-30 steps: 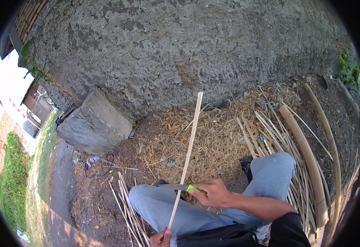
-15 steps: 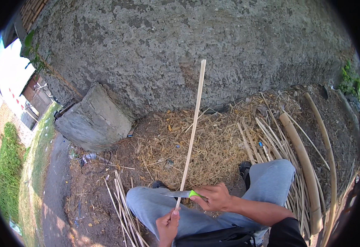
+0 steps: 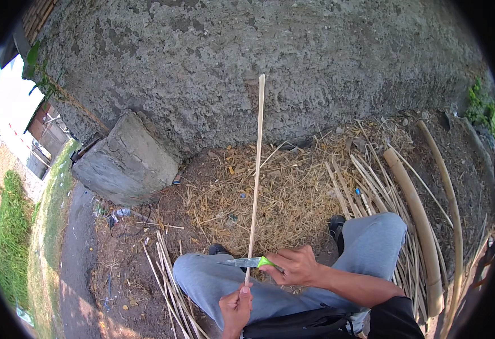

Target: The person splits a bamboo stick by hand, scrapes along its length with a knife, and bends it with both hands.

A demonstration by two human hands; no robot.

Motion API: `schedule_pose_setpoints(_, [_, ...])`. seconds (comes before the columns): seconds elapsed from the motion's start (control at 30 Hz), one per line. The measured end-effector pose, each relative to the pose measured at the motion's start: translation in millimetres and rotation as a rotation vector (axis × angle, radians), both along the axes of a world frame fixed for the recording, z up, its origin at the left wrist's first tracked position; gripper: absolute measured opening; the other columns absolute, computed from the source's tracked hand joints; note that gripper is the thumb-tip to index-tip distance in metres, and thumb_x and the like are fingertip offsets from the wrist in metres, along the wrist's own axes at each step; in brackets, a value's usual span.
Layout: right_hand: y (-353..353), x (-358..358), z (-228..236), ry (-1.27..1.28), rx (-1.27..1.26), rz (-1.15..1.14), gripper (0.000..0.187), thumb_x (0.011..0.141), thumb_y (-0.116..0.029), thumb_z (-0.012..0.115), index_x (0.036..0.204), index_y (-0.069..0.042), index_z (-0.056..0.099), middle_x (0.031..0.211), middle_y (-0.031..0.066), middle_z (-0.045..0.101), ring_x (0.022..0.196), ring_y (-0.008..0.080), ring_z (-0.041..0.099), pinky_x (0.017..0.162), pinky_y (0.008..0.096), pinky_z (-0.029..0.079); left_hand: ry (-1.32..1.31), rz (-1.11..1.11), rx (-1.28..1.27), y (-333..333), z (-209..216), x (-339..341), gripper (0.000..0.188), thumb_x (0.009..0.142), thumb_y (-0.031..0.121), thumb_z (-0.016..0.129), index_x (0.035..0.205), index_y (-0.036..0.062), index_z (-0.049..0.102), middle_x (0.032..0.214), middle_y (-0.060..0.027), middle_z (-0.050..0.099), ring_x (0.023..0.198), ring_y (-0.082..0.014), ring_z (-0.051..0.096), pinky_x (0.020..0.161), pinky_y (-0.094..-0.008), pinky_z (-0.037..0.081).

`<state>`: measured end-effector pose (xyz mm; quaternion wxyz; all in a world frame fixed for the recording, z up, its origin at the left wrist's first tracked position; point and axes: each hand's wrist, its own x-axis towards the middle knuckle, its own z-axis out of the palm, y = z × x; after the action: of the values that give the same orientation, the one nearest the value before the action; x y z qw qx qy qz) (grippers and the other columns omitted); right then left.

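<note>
We pinch the strip (image 3: 257, 169) near its lower end in our left hand (image 3: 236, 308), its length pointing away beyond that hand. Right of the strip, our right hand (image 3: 291, 266) clasps the knife (image 3: 265, 262), blade (image 3: 237, 263) crossing the strip.

Rough grey wall (image 3: 326, 62) behind straw-littered ground (image 3: 172, 206).

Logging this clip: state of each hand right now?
Left hand: closed, holding the lower end of a bamboo strip.
Right hand: closed around the green handle of a knife.
</note>
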<state>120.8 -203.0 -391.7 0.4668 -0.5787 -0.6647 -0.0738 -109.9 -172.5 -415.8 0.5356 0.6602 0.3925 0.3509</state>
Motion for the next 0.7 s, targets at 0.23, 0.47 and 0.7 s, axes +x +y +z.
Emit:
schedule_pose_setpoints(0.23, [-1,-1,0,-0.002,0.023,-0.027,0.024,0.080,-0.032,0.079,0.087,-0.011,0.071,0.054,-0.0008,0.051,0.040,0.0169,0.054,0.035,0.0330,0.037,0.141,0.044,0.104,0,15,2,0.040,0.101,0.019,0.060,0.070,-0.0059,0.065,0.052,-0.0007,0.050,0.050,-0.0047,0.046,0.058,-0.0263,0.049])
schedule_pose_setpoints(0.47, [18,45,12,0.113,-0.044,-0.261,0.022,0.086,-0.032,0.075,0.083,-0.010,0.071,0.056,0.0031,0.060,0.040,0.0198,0.057,0.035,0.0345,0.039,0.241,0.003,0.091,-20,15,-3,0.027,0.101,0.018,0.059,0.094,-0.0054,0.070,0.060,-0.0033,0.059,0.045,-0.0088,0.050,0.046,-0.0264,0.041])
schedule_pose_setpoints(0.7, [21,64,14,0.185,0.093,-0.353,0.022,0.086,-0.029,0.075,0.083,-0.007,0.074,0.057,0.0078,0.064,0.041,0.0225,0.058,0.036,0.0358,0.039,0.227,0.006,0.176,-14,56,-5,0.045,0.100,0.030,0.061,0.067,0.0018,0.050,0.058,0.0013,0.036,0.058,-0.0084,0.034,0.049,-0.0334,0.032])
